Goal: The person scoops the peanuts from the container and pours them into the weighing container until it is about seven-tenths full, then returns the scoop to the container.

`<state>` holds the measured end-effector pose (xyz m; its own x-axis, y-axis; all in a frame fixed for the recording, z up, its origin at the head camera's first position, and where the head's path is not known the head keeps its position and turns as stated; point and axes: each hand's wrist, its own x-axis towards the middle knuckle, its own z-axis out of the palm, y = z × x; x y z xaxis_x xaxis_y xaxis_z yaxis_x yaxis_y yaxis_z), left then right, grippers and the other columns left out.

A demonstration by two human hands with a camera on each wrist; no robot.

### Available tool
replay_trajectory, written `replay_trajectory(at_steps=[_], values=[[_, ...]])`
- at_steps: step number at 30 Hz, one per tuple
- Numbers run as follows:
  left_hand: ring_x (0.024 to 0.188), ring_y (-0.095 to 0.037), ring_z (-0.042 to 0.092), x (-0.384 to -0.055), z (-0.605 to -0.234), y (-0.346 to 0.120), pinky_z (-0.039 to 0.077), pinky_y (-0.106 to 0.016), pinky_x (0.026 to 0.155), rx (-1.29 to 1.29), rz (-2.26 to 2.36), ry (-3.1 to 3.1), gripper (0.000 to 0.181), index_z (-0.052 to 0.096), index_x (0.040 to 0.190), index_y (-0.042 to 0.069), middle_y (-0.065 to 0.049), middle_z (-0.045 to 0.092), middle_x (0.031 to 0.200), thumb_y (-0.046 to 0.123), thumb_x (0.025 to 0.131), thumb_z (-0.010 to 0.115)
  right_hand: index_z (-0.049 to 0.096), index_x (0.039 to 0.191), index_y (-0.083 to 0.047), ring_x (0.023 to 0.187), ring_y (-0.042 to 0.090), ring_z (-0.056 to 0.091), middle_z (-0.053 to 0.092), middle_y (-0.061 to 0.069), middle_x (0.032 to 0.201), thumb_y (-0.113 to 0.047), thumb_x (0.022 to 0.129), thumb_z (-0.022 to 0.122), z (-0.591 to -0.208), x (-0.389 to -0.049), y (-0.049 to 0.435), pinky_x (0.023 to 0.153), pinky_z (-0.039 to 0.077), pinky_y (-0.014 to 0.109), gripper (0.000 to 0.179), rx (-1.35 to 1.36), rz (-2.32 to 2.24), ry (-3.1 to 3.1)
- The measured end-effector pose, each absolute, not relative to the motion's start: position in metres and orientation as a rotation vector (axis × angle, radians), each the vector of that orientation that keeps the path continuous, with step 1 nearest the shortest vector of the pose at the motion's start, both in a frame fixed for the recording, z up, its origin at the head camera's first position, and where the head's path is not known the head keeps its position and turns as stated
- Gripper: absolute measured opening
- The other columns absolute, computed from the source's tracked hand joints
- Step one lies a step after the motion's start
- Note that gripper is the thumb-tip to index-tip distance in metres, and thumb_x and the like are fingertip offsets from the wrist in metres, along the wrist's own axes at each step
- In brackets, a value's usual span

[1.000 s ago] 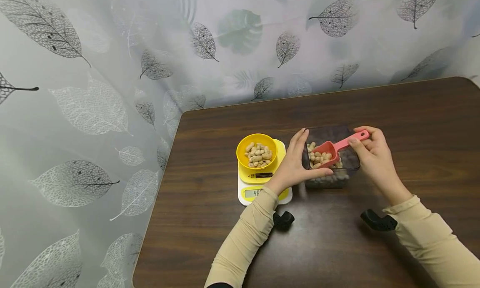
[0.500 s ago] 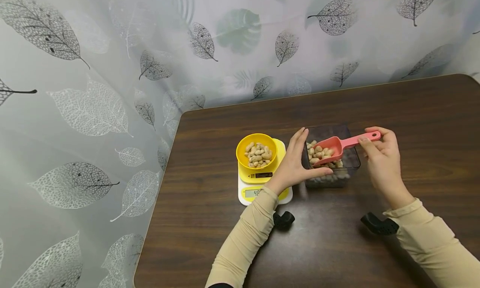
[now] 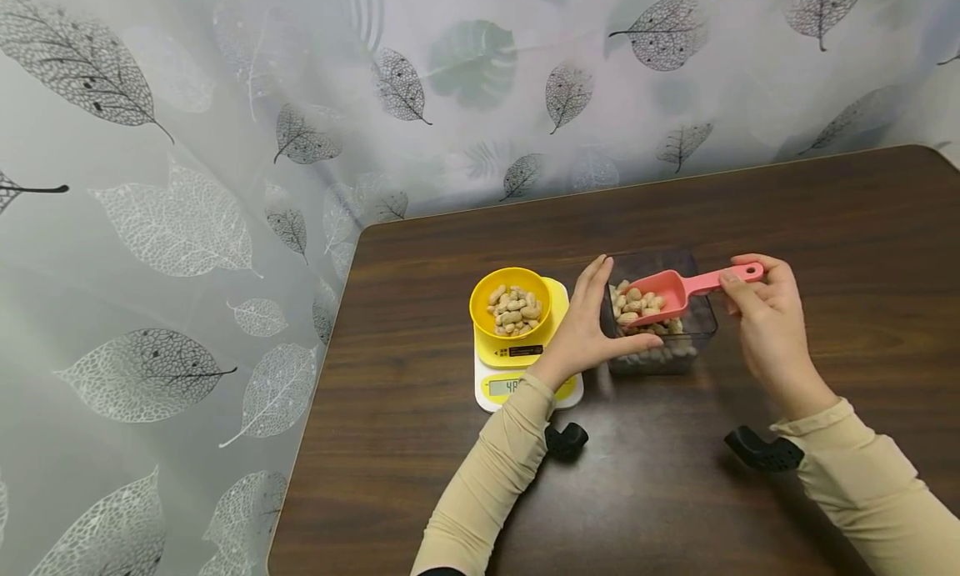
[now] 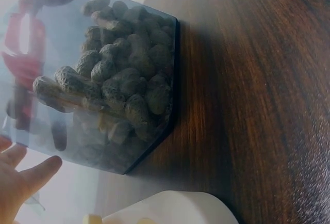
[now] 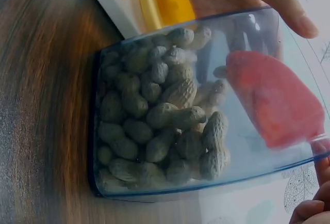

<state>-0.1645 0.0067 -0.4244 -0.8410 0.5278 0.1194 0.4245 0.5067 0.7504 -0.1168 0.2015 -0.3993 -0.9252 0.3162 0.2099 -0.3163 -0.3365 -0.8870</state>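
My right hand holds the handle of a pink scoop, thumb on top. The scoop's bowl, with peanuts in it, is inside a clear, dark-tinted container. Through the container's wall, the right wrist view shows the scoop above a heap of peanuts. My left hand rests against the container's left side, its fingers straight along the rim and its thumb stretched across the front corner. In the left wrist view, left fingertips are at the rim.
Left of the container stands a white and yellow kitchen scale, its display partly covered by my left arm. On it sits a yellow bowl of peanuts. The brown table meets a leaf-patterned curtain at its back edge.
Over the first half second, the scoop and my right hand shifted right and the scoop levelled somewhat in the container. Since then they have barely moved. My left hand stays at the rim.
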Motion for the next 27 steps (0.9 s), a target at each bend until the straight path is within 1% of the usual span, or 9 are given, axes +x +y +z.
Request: replay_trajectory(at_steps=[4,11,13,19,27], values=[[0.135,-0.006,0.011,-0.1646,-0.4243,0.0051,0.030,-0.043,0.104,0.830,1.251,2.619,0.102,-0.005,0.135,0.043,0.021,-0.004,0.145,0.051,0.065,0.069,0.039,0.104,-0.004,0.057,0.008,0.037,0.044,0.000,0.074,0.000,0.085,0.050,-0.3993,-0.1172,0.2004,0.053,0.035,0.013,0.022,0.007,2.312,-1.498],[0.135,-0.007,0.012,-0.1633,-0.4241,0.0060,0.030,-0.044,0.104,0.833,1.250,2.612,0.101,-0.004,0.136,0.042,0.022,-0.004,0.144,0.052,0.066,0.068,0.040,0.101,-0.002,0.054,0.011,0.035,0.045,0.004,0.075,0.000,0.082,0.055,-0.3982,-0.1191,0.1965,0.052,0.035,0.016,0.024,-0.152,2.370,-1.282],[0.135,-0.006,0.011,-0.1630,-0.4239,0.0060,0.030,-0.044,0.104,0.830,1.250,2.609,0.101,-0.004,0.136,0.043,0.023,-0.005,0.143,0.052,0.066,0.068,0.041,0.100,-0.001,0.053,0.011,0.035,0.045,0.004,0.075,0.000,0.081,0.056,-0.3983,-0.1197,0.1961,0.051,0.035,0.016,0.024,-0.174,2.375,-1.239],[0.135,-0.006,0.010,-0.1634,-0.4242,0.0070,0.030,-0.043,0.104,0.838,1.249,2.612,0.103,-0.006,0.136,0.042,0.022,-0.005,0.144,0.051,0.065,0.069,0.043,0.097,0.001,0.050,0.011,0.034,0.042,0.005,0.073,0.004,0.080,0.056,-0.3991,-0.1197,0.1963,0.048,0.033,0.016,0.022,-0.208,2.385,-1.112],[0.135,-0.005,0.010,-0.1643,-0.4253,0.0072,0.029,-0.043,0.105,0.837,1.245,2.620,0.103,-0.006,0.135,0.043,0.023,-0.006,0.144,0.051,0.065,0.069,0.044,0.101,-0.002,0.054,0.009,0.036,0.044,0.003,0.076,0.001,0.082,0.054,-0.3985,-0.1178,0.1978,0.051,0.035,0.013,0.022,-0.147,2.300,-1.371]])
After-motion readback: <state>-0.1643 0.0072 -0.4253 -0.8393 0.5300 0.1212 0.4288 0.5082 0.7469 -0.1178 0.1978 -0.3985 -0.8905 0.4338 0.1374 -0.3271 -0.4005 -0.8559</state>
